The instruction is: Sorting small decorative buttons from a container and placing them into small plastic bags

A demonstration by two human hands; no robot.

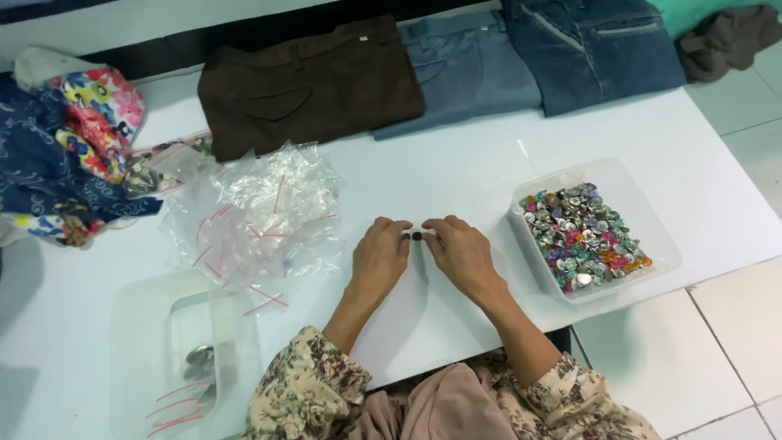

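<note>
A white table [489, 163] carries three folded trousers: brown [309, 81], grey-blue [468, 69], denim [590, 49]. A heap of clear zip bags [252, 212] lies left of centre; two clear tubs flank it, one [656, 232] full of coloured metal buttons [580, 235], one [142, 358] near-empty. At centre, the left hand [379, 257] and right hand [463, 253] each pinch a small dark button [411, 236] between fingertips, the two touching. This looks like pairing buttons; bagging them would call for a free hand.

Brown trousers [309, 81], blue jeans [590, 49], white table [456, 163] — multicoloured buttons [580, 236], floral sleeves [305, 391].
</note>
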